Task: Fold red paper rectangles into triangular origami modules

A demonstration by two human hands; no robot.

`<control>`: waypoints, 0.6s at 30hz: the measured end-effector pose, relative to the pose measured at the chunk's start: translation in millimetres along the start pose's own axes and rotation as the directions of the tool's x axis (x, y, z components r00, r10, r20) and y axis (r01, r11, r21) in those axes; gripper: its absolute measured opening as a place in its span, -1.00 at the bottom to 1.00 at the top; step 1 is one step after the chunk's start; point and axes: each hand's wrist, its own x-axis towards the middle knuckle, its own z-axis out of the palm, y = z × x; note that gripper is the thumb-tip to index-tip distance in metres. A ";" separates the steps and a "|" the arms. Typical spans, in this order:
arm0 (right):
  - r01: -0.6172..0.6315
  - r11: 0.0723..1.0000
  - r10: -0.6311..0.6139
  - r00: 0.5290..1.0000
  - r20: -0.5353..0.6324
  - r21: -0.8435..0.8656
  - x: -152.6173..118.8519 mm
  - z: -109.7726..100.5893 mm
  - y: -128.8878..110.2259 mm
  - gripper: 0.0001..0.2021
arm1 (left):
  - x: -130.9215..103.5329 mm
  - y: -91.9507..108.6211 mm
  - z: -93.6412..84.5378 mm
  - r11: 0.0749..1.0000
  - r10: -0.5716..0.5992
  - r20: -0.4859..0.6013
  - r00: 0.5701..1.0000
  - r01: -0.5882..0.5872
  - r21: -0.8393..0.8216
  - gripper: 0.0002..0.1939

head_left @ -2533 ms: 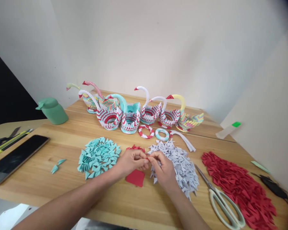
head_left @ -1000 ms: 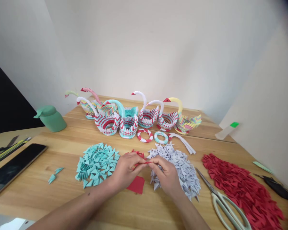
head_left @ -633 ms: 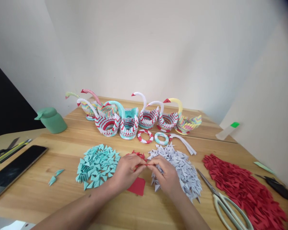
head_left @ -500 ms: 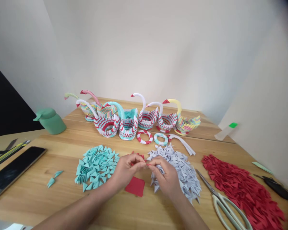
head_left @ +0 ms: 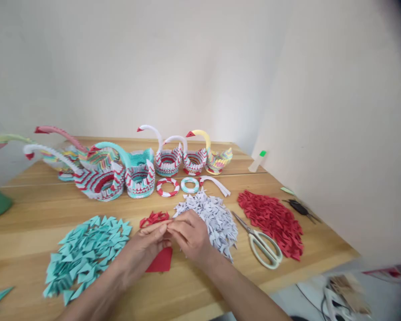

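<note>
My left hand and my right hand meet fingertip to fingertip, both closed in a pinch. A small red paper piece shows between them half a second ago; now their fingers hide nearly all of it. Beneath the left hand lies a stack of red paper, partly covered. Just beyond the fingers is a small heap of folded red pieces. Turquoise folded paper triangles are piled to the left. Behind and right of my right hand spreads a pile of pale lilac-white triangles.
Scissors lie to the right, beside a pile of red triangles. Several paper swans stand at the back, with two paper rings and a loose white swan neck before them. A black-handled tool rests near the right edge.
My view has swung to the right, so the phone has left the picture and the table's right edge shows. My hands stay together, the left turned more beneath the fingertips.
</note>
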 end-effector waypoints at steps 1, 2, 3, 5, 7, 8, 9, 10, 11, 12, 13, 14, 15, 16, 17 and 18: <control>0.013 0.999 -0.012 1.000 0.015 -0.039 2.6 -2.2 -2.6 -0.82 | 0.8 0.7 -1.7 1.000 -0.019 -0.018 1.000 0.019 -0.019 -0.74; 0.029 0.997 -0.026 0.999 0.042 -0.078 6.2 -6.4 -6.3 -0.81 | 1.5 1.9 -3.4 0.999 -0.028 -0.034 0.999 0.027 -0.032 -0.75; 0.051 0.992 -0.042 0.996 0.084 -0.114 10.4 -12.8 -10.8 -0.78 | 2.0 3.4 -5.0 0.999 -0.025 -0.048 0.999 0.023 -0.038 -0.76; 0.125 0.979 -0.091 0.975 0.201 -0.162 18.7 -32.8 -20.7 -0.75 | 2.7 7.5 -7.3 0.999 -0.006 -0.062 0.998 0.004 -0.041 -0.75; 0.129 0.979 -0.074 0.947 0.314 -0.157 22.0 -61.2 -27.1 -0.76 | 2.4 11.4 -7.8 0.999 -0.015 -0.072 0.997 0.012 -0.043 -0.75; 0.083 0.985 -0.031 0.948 0.317 -0.153 19.9 -77.4 -27.2 -0.77 | 1.9 12.9 -7.3 0.999 -0.022 -0.077 0.997 0.019 -0.043 -0.74; 0.039 0.984 0.017 0.950 0.311 -0.172 14.7 -94.2 -24.6 -0.76 | 1.2 13.9 -6.3 0.999 -0.028 -0.078 0.997 0.025 -0.044 -0.75; -0.015 0.977 0.075 0.959 0.274 -0.214 6.1 -110.9 -19.1 -0.75 | 0.3 14.5 -5.0 0.999 -0.027 -0.076 0.997 0.023 -0.046 -0.75; -0.074 0.958 0.137 0.966 0.217 -0.276 -5.8 -126.9 -11.1 -0.76 | -0.7 14.7 -3.5 0.999 -0.025 -0.067 0.997 0.022 -0.047 -0.76; -0.142 0.927 0.204 0.967 0.151 -0.347 -20.4 -141.8 -0.9 -0.76 | -1.6 14.6 -2.1 0.999 -0.029 -0.057 0.998 0.027 -0.044 -0.76; -0.197 0.888 0.261 0.960 0.102 -0.415 -37.1 -155.1 10.6 -0.76 | -2.3 14.3 -0.9 0.999 -0.029 -0.051 0.998 0.026 -0.047 -0.76; -0.213 0.855 0.286 0.954 0.088 -0.474 -54.9 -166.5 22.7 -0.76 | -2.8 13.9 0.0 0.998 -0.031 -0.054 0.998 0.028 -0.051 -0.77; -0.254 0.805 0.330 0.943 0.048 -0.536 -72.5 -175.8 34.3 -0.78 | -3.1 13.5 0.5 0.998 -0.028 -0.062 0.998 0.025 -0.052 -0.77; -0.270 0.774 0.359 0.932 0.046 -0.572 -89.0 -182.8 44.8 -0.78 | -3.3 13.1 0.6 0.998 -0.030 -0.062 0.998 0.027 -0.051 -0.76; -0.296 0.748 0.386 0.922 0.027 -0.594 -103.4 -187.6 53.5 -0.78 | -3.3 12.6 0.5 0.998 -0.029 -0.059 0.998 0.026 -0.053 -0.76; -0.307 0.739 0.410 0.911 0.038 -0.599 -115.2 -190.2 60.2 -0.78 | -3.4 12.2 0.3 0.998 -0.027 -0.056 0.998 0.023 -0.060 -0.75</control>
